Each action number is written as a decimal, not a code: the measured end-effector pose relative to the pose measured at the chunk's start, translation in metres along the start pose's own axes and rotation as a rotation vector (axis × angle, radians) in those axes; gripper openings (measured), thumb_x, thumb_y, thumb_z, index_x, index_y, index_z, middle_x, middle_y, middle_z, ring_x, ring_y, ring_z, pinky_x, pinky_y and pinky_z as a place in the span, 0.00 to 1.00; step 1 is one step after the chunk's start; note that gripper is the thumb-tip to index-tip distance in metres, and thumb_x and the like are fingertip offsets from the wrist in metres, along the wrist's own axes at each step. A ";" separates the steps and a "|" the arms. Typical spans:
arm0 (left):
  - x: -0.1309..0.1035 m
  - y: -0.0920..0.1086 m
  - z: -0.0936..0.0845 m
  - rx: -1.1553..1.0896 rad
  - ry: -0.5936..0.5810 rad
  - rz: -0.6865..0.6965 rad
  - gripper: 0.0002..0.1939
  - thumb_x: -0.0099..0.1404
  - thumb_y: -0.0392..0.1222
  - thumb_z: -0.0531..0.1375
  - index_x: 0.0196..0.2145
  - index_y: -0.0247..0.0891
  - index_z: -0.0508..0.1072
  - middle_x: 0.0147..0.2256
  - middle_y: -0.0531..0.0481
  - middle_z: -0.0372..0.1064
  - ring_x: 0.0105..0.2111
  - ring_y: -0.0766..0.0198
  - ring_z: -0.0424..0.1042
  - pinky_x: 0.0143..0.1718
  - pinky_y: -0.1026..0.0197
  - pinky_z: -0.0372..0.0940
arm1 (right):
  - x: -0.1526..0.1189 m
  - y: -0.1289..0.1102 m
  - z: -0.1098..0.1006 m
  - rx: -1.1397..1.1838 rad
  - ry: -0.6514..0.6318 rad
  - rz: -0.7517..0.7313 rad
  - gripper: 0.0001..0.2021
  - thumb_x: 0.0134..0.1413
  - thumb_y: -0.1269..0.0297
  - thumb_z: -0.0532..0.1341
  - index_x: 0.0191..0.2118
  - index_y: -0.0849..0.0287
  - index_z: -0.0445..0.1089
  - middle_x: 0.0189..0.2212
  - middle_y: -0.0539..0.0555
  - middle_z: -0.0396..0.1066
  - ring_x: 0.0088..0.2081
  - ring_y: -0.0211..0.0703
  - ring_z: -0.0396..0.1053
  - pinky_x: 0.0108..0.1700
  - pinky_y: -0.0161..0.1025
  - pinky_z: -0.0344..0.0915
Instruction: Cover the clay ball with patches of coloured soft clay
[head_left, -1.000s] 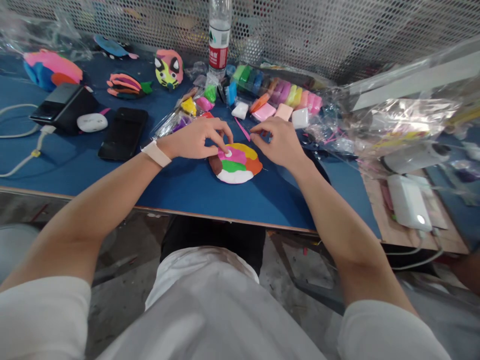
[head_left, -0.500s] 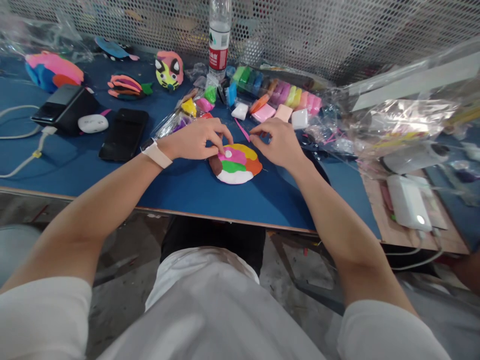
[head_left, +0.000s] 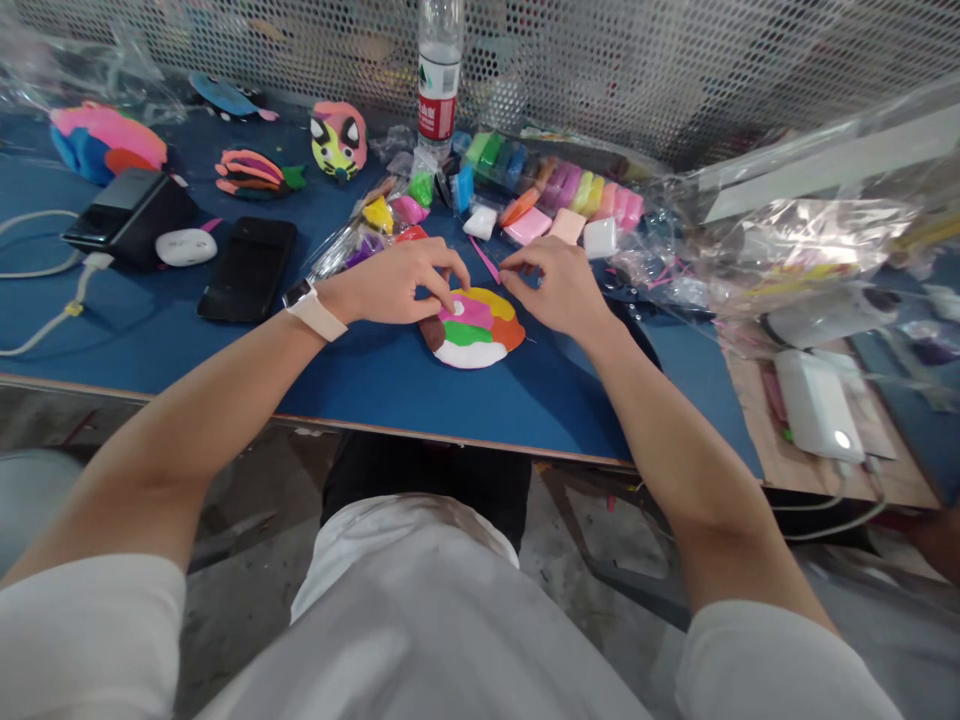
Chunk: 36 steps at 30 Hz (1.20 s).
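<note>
A flat oval modelling-clay piece (head_left: 469, 334) lies on the blue table, patched in pink, yellow, orange, green, white and brown. Near its upper left sits a small white clay dot (head_left: 458, 308). My left hand (head_left: 409, 280) reaches over that edge, thumb tip beside the dot and index finger apart from it, holding nothing that I can see. Above the right side of the clay, my right hand (head_left: 559, 288) pinches the end of a thin pink modelling stick (head_left: 484, 260) between thumb and index finger. The stick points up and left, away from me.
Clay packets (head_left: 555, 190) and a water bottle (head_left: 438, 90) stand behind my hands. To the left lie a black phone (head_left: 249, 270), a white mouse (head_left: 186, 247) and a clay mask (head_left: 339, 140). Clear plastic wrap (head_left: 810, 230) and a white power bank (head_left: 819, 405) are at right.
My left hand has shifted very slightly right, its thumb staying by the white dot. My right hand and the pink stick look unmoved.
</note>
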<state>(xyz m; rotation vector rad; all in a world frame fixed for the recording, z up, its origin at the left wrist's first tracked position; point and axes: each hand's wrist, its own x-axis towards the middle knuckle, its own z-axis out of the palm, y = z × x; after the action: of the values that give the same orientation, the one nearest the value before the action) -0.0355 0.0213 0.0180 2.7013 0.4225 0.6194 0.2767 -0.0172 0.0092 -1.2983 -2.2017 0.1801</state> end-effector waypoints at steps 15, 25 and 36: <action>0.000 -0.003 0.005 0.030 0.001 -0.019 0.15 0.78 0.42 0.63 0.47 0.48 0.92 0.59 0.45 0.84 0.56 0.46 0.79 0.62 0.41 0.74 | 0.000 -0.001 0.001 0.006 -0.003 0.001 0.12 0.74 0.52 0.67 0.44 0.50 0.86 0.41 0.61 0.85 0.45 0.63 0.79 0.57 0.66 0.75; 0.002 0.005 0.003 0.004 -0.039 -0.109 0.17 0.81 0.46 0.61 0.51 0.50 0.93 0.63 0.46 0.82 0.61 0.45 0.78 0.72 0.37 0.71 | 0.000 -0.001 0.000 -0.024 -0.008 0.011 0.12 0.75 0.52 0.66 0.44 0.50 0.85 0.41 0.60 0.85 0.45 0.63 0.79 0.57 0.65 0.75; -0.002 0.000 0.001 -0.027 -0.027 -0.068 0.16 0.79 0.51 0.63 0.44 0.50 0.92 0.61 0.48 0.83 0.57 0.47 0.78 0.66 0.38 0.72 | 0.001 -0.004 -0.002 0.028 0.022 0.046 0.17 0.80 0.46 0.62 0.51 0.48 0.85 0.47 0.61 0.85 0.49 0.64 0.80 0.58 0.63 0.76</action>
<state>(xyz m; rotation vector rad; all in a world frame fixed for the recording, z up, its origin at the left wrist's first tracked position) -0.0363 0.0202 0.0166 2.6548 0.4933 0.5646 0.2742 -0.0192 0.0128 -1.3298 -2.1453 0.2128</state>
